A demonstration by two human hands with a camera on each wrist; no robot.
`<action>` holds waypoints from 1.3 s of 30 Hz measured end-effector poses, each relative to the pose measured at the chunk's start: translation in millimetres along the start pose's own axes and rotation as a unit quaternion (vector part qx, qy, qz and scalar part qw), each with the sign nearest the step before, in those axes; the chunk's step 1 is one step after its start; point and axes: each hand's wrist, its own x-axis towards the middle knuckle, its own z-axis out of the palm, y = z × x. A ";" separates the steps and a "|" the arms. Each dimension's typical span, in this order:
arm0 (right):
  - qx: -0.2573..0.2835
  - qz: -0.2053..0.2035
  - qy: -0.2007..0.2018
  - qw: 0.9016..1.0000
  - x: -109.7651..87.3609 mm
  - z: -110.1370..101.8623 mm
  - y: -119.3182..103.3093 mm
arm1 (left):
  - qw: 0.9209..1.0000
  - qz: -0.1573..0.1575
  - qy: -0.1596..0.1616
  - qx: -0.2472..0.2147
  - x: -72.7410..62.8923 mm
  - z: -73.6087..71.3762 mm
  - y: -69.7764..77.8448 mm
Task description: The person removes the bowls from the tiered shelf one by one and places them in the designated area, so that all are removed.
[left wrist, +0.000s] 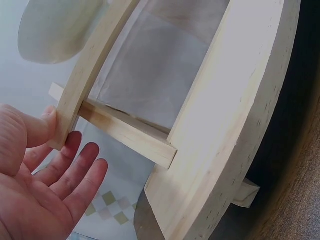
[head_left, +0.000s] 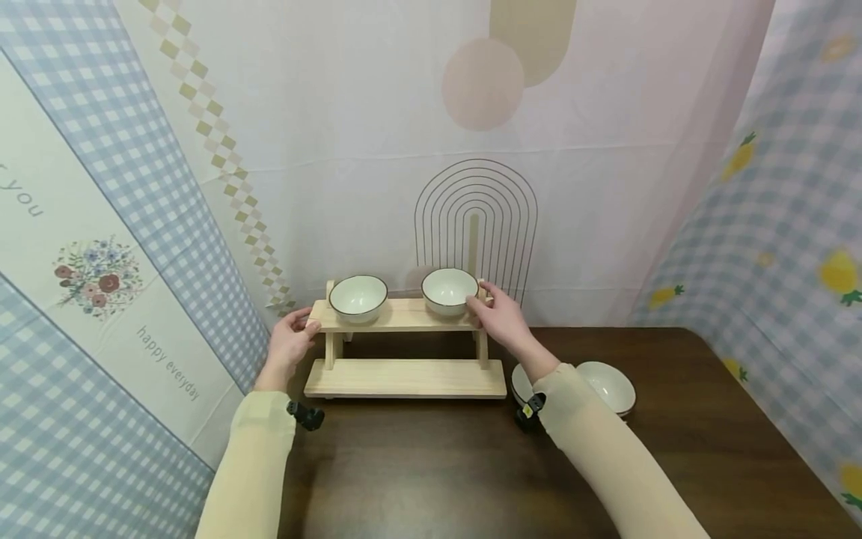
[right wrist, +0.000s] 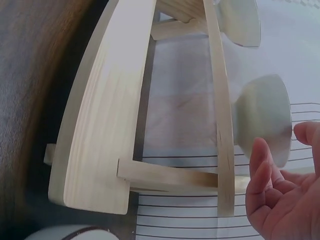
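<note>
A two-tier wooden shelf stands against the curtain. Two white bowls with dark rims sit on its upper board: the left bowl and the right bowl. My left hand pinches the left end of the upper board, with the thumb against it and the other fingers spread. At the other end, my right hand holds the right bowl by its near right rim. The thumb is at the rim and the curled fingers are along the bowl's outer side.
More white bowls stand on the dark brown table to the right of the shelf, partly hidden by my right forearm. Patterned curtains hang behind and on both sides, close to the shelf's back and left end.
</note>
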 end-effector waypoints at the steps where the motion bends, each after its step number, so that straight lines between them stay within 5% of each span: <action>1: 0.002 0.002 0.003 1.000 0.2 1.5 0.1 | 1.000 0.000 0.000 -0.002 -0.3 0.2 -0.1; 39: 0.120 0.025 0.043 0.992 -18.9 28.0 -2.8 | 1.000 0.007 -0.013 -0.008 -1.4 -6.2 -5.9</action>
